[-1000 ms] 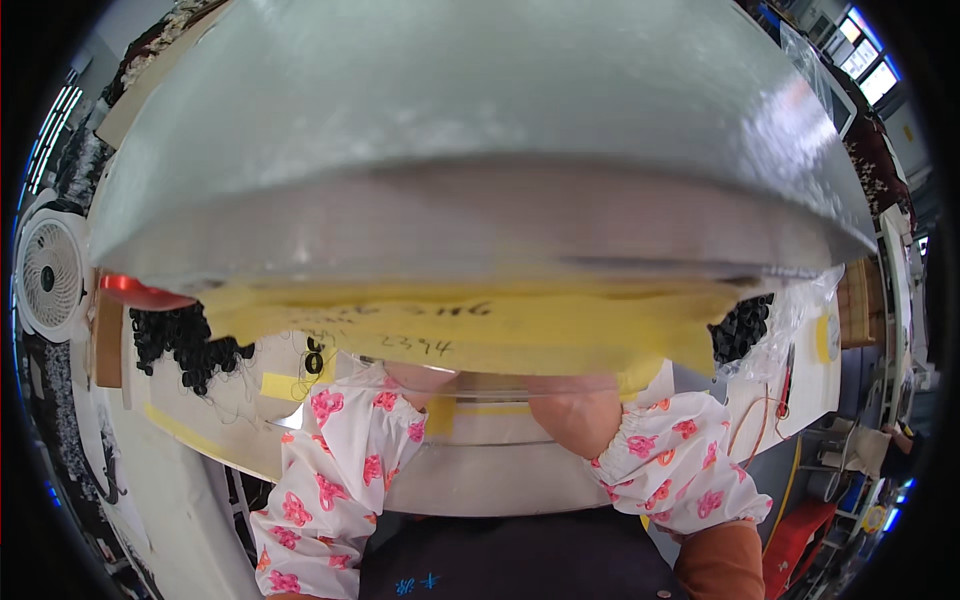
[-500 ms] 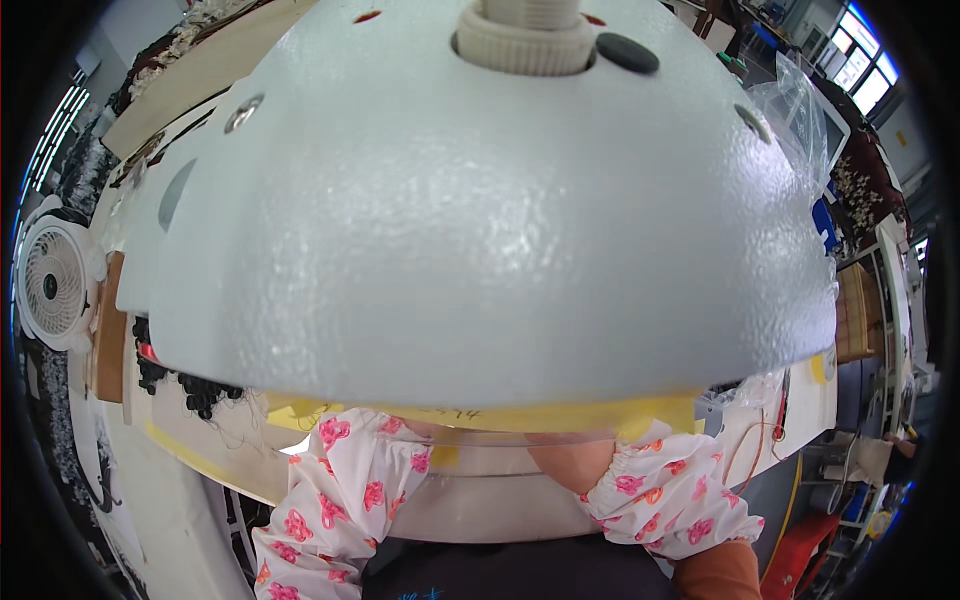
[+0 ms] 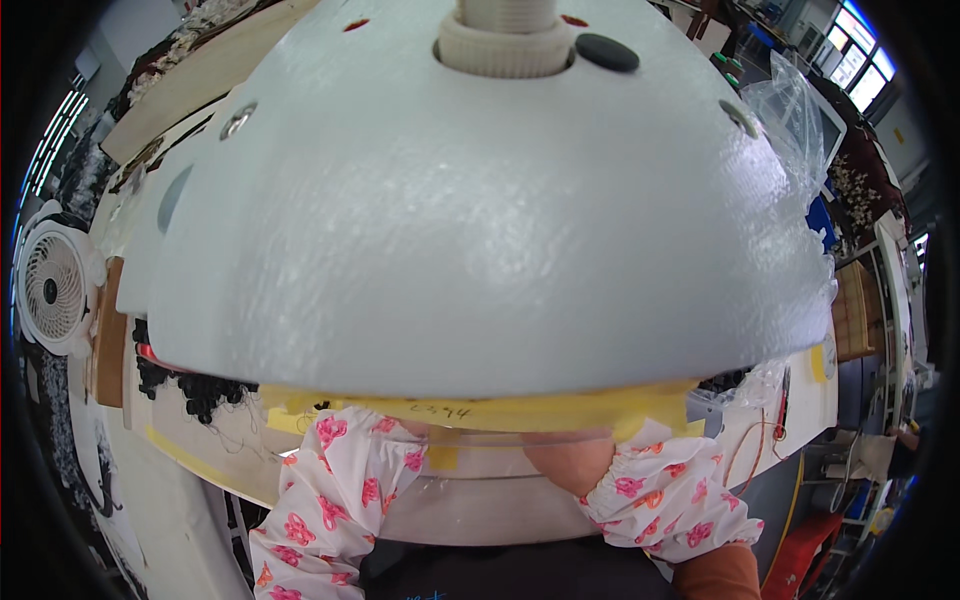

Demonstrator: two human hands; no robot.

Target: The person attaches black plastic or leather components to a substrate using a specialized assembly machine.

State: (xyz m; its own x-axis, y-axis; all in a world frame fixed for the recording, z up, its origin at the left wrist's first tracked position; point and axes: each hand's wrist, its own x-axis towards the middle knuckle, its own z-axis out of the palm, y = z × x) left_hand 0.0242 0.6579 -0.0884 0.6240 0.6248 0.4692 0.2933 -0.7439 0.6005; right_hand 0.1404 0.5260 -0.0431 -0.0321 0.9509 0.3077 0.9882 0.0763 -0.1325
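The fingers of both hands are hiding under the near edge of one big white dome-shaped panel [image 3: 480, 230], so whether they are curling or spreading cannot be told. Only the right hand [image 3: 568, 462], at 5 o'clock, is showing a bare heel; the left hand [image 3: 412, 432] is barely peeking out at 6 o'clock. Two pink flowered sleeves [image 3: 330, 500] are coming up from the lower edge. The panel is filling the view just above the hands, its rim lying over them. One yellow tape strip [image 3: 470, 412] is running along that rim. One threaded white collar [image 3: 505, 40] is standing at 12 o'clock beside one black plug [image 3: 606, 52]. One white fan [image 3: 52, 290] is sitting at 9 o'clock on the bench [image 3: 200, 450].
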